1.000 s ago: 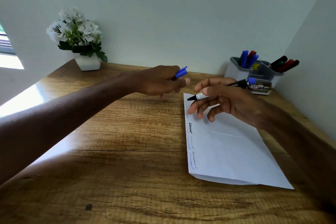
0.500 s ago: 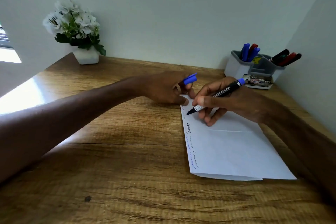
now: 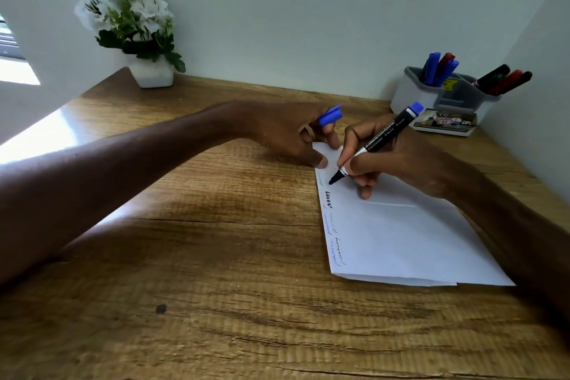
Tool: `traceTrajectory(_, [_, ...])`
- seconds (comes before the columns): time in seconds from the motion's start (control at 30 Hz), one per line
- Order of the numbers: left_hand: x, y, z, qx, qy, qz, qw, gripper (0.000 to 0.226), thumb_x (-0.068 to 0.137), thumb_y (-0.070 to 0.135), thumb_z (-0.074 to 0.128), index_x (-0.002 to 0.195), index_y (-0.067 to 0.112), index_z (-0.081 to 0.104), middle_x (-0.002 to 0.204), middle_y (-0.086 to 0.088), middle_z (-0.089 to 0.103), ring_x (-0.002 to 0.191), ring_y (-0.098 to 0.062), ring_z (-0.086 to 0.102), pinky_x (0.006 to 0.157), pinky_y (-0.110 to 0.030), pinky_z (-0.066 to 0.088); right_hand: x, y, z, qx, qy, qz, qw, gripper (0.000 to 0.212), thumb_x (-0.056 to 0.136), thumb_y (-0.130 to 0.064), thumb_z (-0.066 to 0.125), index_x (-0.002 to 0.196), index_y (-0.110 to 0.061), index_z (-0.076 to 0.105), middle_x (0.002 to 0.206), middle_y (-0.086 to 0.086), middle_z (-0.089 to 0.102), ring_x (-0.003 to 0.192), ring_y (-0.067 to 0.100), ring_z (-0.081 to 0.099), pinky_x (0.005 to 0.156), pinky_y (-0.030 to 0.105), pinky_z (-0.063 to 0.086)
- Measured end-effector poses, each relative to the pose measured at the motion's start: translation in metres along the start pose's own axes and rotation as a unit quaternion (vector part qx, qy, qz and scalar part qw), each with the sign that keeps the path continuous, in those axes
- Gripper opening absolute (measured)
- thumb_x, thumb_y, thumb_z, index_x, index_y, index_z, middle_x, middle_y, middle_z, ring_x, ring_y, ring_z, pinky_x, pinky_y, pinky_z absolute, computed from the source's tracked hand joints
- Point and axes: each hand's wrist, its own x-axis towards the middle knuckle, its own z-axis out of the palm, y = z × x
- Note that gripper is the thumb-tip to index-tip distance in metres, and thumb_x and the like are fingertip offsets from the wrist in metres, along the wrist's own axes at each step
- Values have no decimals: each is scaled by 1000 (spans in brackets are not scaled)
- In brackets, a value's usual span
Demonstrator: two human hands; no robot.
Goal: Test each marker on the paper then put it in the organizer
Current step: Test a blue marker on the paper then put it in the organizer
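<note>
Uncapped marker (image 3: 374, 143) in right hand (image 3: 398, 160), tip at paper (image 3: 401, 231).

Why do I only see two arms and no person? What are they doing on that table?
The camera sits on the person's head and looks down, so you see only their arms, as if through their eyes. The right hand holds a black marker with a blue end, its tip down at the white paper, near some squiggles along the paper's left edge. The left hand presses down the paper's corner and pinches the marker's blue cap. The paper lies on a wooden table. At the back right stands a grey organizer with blue, red and dark markers in it. At the back left is a pot of white flowers.
</note>
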Motion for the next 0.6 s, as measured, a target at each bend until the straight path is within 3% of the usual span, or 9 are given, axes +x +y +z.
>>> traceTrajectory(0.07, [1, -2, 1, -10, 6, -1, 1000, 32, 91, 23, 78, 107, 31, 51, 87, 37, 60, 83, 28, 53, 71, 2, 41, 0, 0, 2, -5, -1, -7, 1000, 5, 79, 0, 66, 81, 5, 67, 60, 12, 64, 48, 18, 61, 47, 25, 54])
traceTrajectory(0.2, [1, -3, 2, -9, 7, 6, 1000, 38, 90, 26, 79, 119, 25, 54, 89, 36, 62, 85, 26, 54, 73, 1, 42, 1, 0, 3, -21, -8, -11, 1000, 7, 85, 9, 67, 81, 3, 68, 62, 17, 65, 47, 21, 60, 48, 25, 54])
traceTrajectory(0.37, [3, -3, 1, 10, -7, 1, 1000, 33, 90, 26, 78, 112, 25, 54, 80, 46, 59, 82, 23, 55, 70, -1, 41, 2, 1, 2, -35, -4, -10, 999, 15, 88, 17, 63, 80, 5, 67, 60, 16, 64, 47, 20, 59, 48, 25, 53])
traceTrajectory(0.6, [0, 0, 0, 4, -7, -6, 1000, 32, 92, 22, 77, 96, 32, 47, 71, 48, 54, 74, 24, 52, 65, 1, 39, 2, 0, 5, -60, 1, -6, 998, 6, 85, 14, 69, 82, 11, 65, 59, 16, 65, 44, 19, 59, 46, 24, 51])
